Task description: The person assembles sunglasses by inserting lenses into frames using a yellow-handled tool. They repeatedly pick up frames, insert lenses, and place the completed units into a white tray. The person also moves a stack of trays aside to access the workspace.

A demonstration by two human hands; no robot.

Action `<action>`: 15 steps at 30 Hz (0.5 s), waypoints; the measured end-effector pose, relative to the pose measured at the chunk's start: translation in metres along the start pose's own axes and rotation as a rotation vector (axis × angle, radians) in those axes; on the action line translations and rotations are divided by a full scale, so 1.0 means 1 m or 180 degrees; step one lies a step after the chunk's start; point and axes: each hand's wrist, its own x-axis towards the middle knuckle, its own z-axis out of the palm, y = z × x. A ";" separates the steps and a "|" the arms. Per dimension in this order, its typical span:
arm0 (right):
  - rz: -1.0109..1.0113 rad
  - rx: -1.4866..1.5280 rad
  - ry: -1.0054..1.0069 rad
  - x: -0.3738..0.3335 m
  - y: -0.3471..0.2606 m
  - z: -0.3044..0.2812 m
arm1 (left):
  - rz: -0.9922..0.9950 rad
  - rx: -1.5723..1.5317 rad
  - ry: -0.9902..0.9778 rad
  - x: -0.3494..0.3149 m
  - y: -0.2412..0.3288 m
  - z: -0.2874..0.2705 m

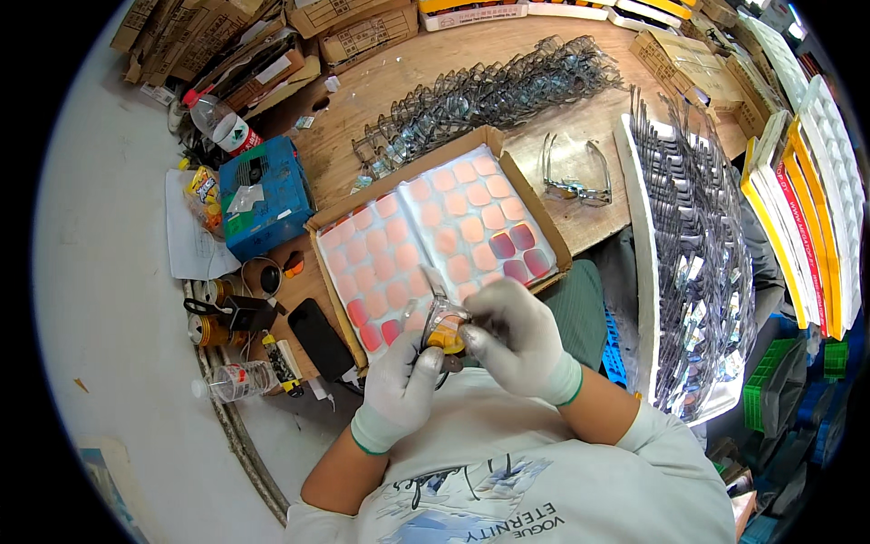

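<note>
Both my hands wear white gloves and meet in front of my chest. My left hand (401, 392) is closed around a pair of glasses (439, 306) with a clear grey frame. My right hand (524, 343) pinches the other side of that frame, next to an orange-yellow lens (446, 336). Whether the lens is fully seated in the rim cannot be made out. Just beyond my hands lies an open cardboard box (541, 192) with rows of pink and red lenses (475, 228) under thin film. Fingers hide part of the frame.
A long row of glasses frames (480, 95) lies at the back, with one single pair (577, 186) nearer. On the right stands a white tray (645, 272) packed with frames. At left are a blue box (265, 204), a phone (319, 337) and plastic bottles (243, 381).
</note>
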 end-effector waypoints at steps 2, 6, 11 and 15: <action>0.0691 0.0716 -0.0454 0.004 0.008 -0.005 | -0.0193 -0.0319 -0.0231 -0.001 0.008 -0.005; 0.1449 0.0988 -0.1331 0.016 0.011 -0.023 | -0.0356 -0.0028 -0.0468 0.000 0.019 -0.015; 0.1406 0.0826 -0.1250 0.011 0.012 -0.017 | -0.0109 0.0490 -0.0272 0.001 0.024 -0.017; 0.1117 0.0824 -0.1266 0.011 0.003 -0.015 | 0.0256 0.0668 0.0053 -0.004 0.030 -0.014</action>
